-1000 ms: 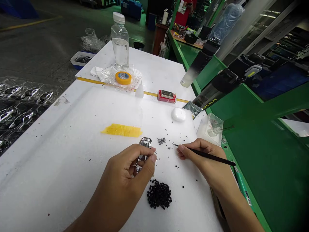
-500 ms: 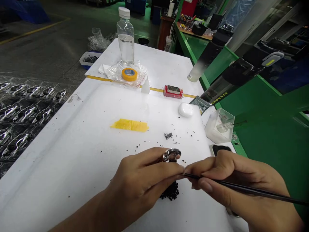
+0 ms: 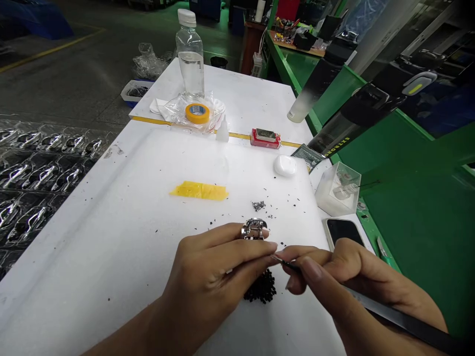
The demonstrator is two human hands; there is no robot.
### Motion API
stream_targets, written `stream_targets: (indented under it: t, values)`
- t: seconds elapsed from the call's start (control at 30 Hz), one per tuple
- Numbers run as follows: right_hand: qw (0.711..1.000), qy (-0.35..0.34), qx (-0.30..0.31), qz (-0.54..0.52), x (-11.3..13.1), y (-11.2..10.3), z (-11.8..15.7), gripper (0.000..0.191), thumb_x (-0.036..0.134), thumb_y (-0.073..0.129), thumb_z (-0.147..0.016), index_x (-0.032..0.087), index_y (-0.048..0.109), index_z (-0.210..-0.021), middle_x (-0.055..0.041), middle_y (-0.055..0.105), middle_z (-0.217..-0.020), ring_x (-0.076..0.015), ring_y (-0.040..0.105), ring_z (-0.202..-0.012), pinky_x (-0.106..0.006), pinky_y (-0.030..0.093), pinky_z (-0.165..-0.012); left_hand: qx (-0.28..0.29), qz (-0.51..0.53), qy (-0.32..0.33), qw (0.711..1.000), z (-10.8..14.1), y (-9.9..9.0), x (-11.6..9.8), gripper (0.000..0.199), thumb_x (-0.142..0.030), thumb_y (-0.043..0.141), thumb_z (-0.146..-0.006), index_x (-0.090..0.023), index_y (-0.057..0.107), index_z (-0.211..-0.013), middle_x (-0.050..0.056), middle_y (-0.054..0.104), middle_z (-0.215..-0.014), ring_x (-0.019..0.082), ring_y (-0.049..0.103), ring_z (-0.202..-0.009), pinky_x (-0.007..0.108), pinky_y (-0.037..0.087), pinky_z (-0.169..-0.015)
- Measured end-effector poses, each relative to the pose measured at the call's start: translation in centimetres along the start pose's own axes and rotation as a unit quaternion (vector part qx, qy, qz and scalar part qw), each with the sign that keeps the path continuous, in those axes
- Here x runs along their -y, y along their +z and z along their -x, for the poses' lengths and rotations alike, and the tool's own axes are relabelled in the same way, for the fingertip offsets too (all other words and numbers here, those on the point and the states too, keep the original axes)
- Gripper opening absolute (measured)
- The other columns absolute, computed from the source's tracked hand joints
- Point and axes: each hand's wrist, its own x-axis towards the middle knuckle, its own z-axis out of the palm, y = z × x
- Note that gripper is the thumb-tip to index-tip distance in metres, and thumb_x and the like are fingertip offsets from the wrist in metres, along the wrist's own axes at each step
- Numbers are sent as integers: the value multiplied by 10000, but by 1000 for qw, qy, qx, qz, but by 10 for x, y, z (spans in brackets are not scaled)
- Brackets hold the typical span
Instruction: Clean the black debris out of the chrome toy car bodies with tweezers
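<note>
My left hand (image 3: 215, 269) is closed, its fingers pinching a small shiny chrome part (image 3: 254, 227) with openings in it. In my right hand (image 3: 349, 272) is a pair of slim black tweezers (image 3: 397, 316), held like a pen. Their fine tip meets the fingertips of my left hand, just below the chrome part. Whether anything tiny sits at the tip, I cannot make out. Below my left fingers lies a pile of small black pieces (image 3: 264, 289), partly covered by the hand. Farther up the white mat (image 3: 129, 237) is a little heap of tiny silvery pieces (image 3: 259, 205).
A yellow tape strip (image 3: 200, 191), white case (image 3: 285, 165), dropper bottle (image 3: 222, 131) and red box (image 3: 265, 139) lie ahead. Behind stand a tape roll (image 3: 197, 113) and a water bottle (image 3: 191, 64). Rightward are a clear container (image 3: 338, 190), a phone (image 3: 345, 231) and black bottles (image 3: 365, 113).
The chrome part has tilted and shifted slightly left with my left hand. My right hand has rolled the tweezers, so their broad flat side shows, and their tip remains by the left fingertips.
</note>
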Motion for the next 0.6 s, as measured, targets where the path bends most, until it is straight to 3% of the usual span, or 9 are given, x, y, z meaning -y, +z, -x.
stream_targets:
  t: [0.3, 0.47, 0.6]
  values:
    - [994, -18, -81, 69, 2, 17, 5, 282, 255, 823, -842, 265, 638, -629, 13, 724, -668, -215, 791, -770, -212, 663, -668, 6, -20, -17, 1000, 5, -1, 0, 129, -119, 748, -887, -190, 816, -970, 68, 809, -975, 176, 786, -876, 205, 638, -782]
    - [992, -25, -106, 68, -1, 15, 5, 261, 313, 847, -820, 275, 663, -639, -4, 745, -694, -244, 789, -745, -276, 683, -668, -15, -11, -33, 999, 4, 0, -1, 119, -149, 758, -887, -217, 816, -966, 43, 814, -960, 184, 787, -871, 225, 653, -737]
    - [990, 27, -132, 33, 4, 12, 8, 253, 431, 897, -750, 288, 710, -657, -8, 738, -688, -223, 780, -727, -251, 675, -670, -15, 54, -42, 998, 2, -1, -4, 102, -144, 764, -881, -178, 826, -955, 49, 818, -951, 138, 773, -764, 183, 645, -713]
